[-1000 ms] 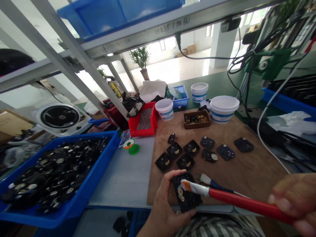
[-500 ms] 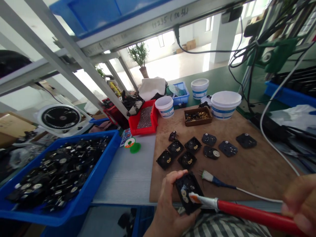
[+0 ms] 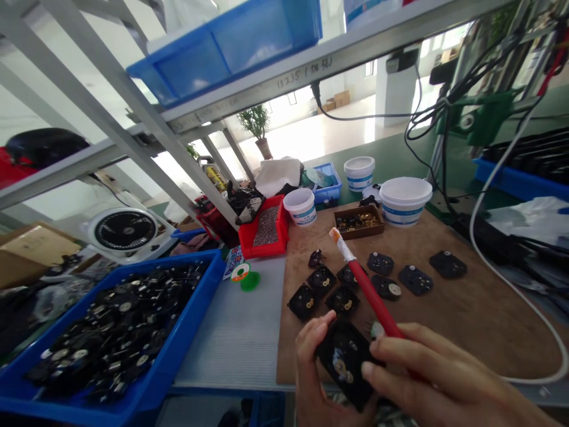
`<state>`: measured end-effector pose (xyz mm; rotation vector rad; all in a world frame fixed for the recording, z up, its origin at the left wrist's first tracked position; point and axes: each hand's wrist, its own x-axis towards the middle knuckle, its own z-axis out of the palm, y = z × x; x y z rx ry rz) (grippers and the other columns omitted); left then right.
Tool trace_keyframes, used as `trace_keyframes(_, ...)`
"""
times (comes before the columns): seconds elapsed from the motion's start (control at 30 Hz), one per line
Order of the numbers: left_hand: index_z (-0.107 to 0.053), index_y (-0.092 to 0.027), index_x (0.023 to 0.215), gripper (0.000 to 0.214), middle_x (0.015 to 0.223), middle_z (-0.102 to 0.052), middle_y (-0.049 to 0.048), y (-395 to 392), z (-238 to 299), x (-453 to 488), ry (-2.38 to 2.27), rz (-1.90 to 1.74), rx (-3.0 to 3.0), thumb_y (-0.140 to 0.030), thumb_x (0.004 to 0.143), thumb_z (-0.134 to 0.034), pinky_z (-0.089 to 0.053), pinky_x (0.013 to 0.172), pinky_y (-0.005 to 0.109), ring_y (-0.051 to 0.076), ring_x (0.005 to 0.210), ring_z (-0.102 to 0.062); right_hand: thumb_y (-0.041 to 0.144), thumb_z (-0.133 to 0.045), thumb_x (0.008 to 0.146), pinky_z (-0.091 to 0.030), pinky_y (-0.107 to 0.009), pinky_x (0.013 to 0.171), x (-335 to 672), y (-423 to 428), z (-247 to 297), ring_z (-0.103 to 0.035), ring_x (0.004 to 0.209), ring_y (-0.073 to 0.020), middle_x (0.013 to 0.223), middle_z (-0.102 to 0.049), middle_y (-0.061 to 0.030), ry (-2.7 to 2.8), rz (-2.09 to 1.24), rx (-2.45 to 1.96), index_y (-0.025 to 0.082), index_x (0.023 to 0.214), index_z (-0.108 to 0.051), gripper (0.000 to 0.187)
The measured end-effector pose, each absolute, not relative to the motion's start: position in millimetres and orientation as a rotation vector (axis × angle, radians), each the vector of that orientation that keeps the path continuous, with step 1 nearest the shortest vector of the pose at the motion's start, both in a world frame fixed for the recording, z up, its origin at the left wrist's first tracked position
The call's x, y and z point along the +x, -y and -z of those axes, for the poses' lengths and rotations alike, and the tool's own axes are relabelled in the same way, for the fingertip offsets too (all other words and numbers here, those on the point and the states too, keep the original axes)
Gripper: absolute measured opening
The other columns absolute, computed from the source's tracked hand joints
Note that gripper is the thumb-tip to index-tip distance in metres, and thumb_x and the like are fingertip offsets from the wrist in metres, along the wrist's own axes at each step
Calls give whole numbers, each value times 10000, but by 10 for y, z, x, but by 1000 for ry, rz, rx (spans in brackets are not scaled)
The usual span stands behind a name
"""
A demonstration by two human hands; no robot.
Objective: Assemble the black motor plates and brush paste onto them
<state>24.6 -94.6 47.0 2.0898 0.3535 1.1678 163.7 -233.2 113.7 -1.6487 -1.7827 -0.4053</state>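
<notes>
While the left hand (image 3: 311, 370) cradles a square black plastic plate (image 3: 344, 362) from below, gripping it at the edges, the right hand (image 3: 444, 373) is clenched around a red-handled brush (image 3: 371, 290), its fingers lying across the plate's near side. The brush's white ferrule and orange tip point away, clear of the plate. Brass-coloured round parts show at the plate's centre. Similar black plates (image 3: 342, 300) lie ahead on a brown wooden board (image 3: 480, 323), left of which sits a blue plastic tray (image 3: 186, 314) heaped with black parts.
</notes>
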Motion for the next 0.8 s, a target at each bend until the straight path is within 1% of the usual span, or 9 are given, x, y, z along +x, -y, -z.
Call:
trace_keyframes(0.07,-417,-181,1247,558,1193,-566,146,988,-469,287,-369,-1295,2070,-302,765,-669,-492,914,437,283,1102,-552,151,-299,1016,-559,-288,751,1541,2191,-1135,-604,842,-200,946,-646,-39,1879,386,-1612,203,1036,-681,386)
trace_keyframes(0.17,-454,-171,1208,461,1132,-596,140,1022,-455,299,-410,-1448,2017,-405,835,-592,-494,892,432,272,1054,-566,114,-242,1009,-536,-307,683,1484,2124,-1159,-572,776,-203,841,-614,-56,1856,376,-1653,187,976,-677,443)
trace_keyframes(0.27,-449,-158,1248,627,1179,-585,152,984,-444,218,-343,-1346,2091,-578,805,-591,-476,928,433,283,1085,-552,141,-239,1022,-516,-312,701,1434,2129,-1135,-551,767,-198,803,-584,-45,1833,401,-1689,201,932,-670,444)
trace_keyframes(0.33,-439,-150,1275,700,1212,-576,163,938,-434,146,-325,-1288,2140,-617,780,-601,-464,946,443,296,1109,-543,150,-238,1026,-505,-311,741,1394,2133,-1090,-542,775,-191,805,-570,-44,1829,426,-1723,204,921,-662,439)
trace_keyframes(0.4,-434,-146,1288,705,1224,-575,168,906,-416,100,-334,-1272,2185,-597,778,-616,-461,948,454,305,1116,-545,140,-236,1021,-495,-309,770,1363,2133,-1035,-533,776,-186,813,-558,-48,1826,448,-1754,198,910,-652,435)
trace_keyframes(0.5,-437,-143,1282,687,1216,-578,166,930,-373,113,-354,-1253,2221,-556,772,-641,-474,925,451,305,1105,-552,140,-253,1017,-486,-293,752,1351,2135,-957,-511,753,-180,812,-542,-49,1835,461,-1771,186,900,-640,406)
trace_keyframes(0.67,-473,-158,1204,442,1154,-609,129,1076,-322,237,-571,-1369,2078,-336,818,-597,-462,915,431,266,1056,-564,169,-198,1029,-481,-275,679,1361,2135,-890,-495,724,-180,787,-530,-47,1869,453,-1747,189,1000,-643,447)
trace_keyframes(0.73,-470,-165,1205,415,1162,-607,124,1106,-328,258,-601,-1356,2066,-275,820,-575,-460,912,429,263,1062,-565,177,-193,1031,-488,-286,677,1357,2126,-897,-506,738,-188,779,-536,-46,1859,447,-1738,189,1011,-649,456)
trace_keyframes(0.8,-468,-169,1210,428,1172,-598,129,1114,-343,257,-608,-1324,2069,-275,811,-580,-457,910,440,273,1072,-561,177,-189,1030,-502,-316,717,1359,2119,-924,-527,776,-201,791,-555,-47,1838,445,-1739,192,1015,-653,465)
